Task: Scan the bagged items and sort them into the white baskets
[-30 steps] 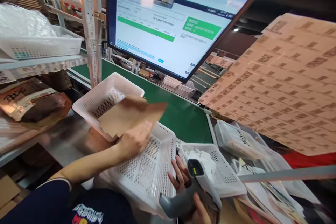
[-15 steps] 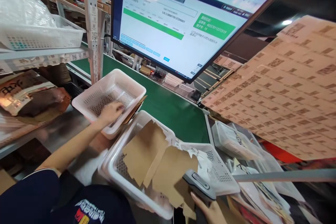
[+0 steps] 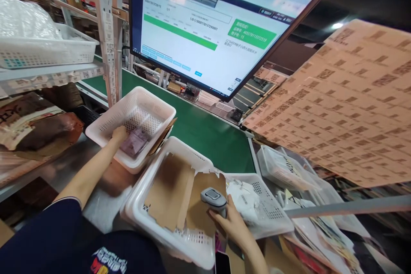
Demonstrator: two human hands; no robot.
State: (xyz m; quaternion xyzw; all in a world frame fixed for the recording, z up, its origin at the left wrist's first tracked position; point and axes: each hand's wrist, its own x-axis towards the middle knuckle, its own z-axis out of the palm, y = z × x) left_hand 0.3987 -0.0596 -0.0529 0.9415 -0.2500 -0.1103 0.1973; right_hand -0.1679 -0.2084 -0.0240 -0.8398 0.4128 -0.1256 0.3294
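Note:
My left hand (image 3: 120, 133) reaches into a white perforated basket (image 3: 105, 136). Its fingers are curled closed at the left edge of a flat pinkish-purple packet (image 3: 135, 141); what they grip, if anything, is hidden. My right hand (image 3: 229, 220) is wrapped round a grey barcode scanner (image 3: 214, 199). The scanner hovers over a second white basket (image 3: 138, 205), in which torn brown cardboard (image 3: 168, 190) lies.
A monitor (image 3: 192, 30) hangs over the green belt (image 3: 212, 137). At right are a basket of white packages (image 3: 244, 197) and a sloping label-covered panel (image 3: 346, 102). A shelf with a white basket (image 3: 48, 49) stands left. A dark phone-like object (image 3: 222, 262) lies near the front.
My left hand has moved left inside the basket, and the packet now shows. My right hand has brought the scanner left and up over the cardboard, which sits lower in its basket.

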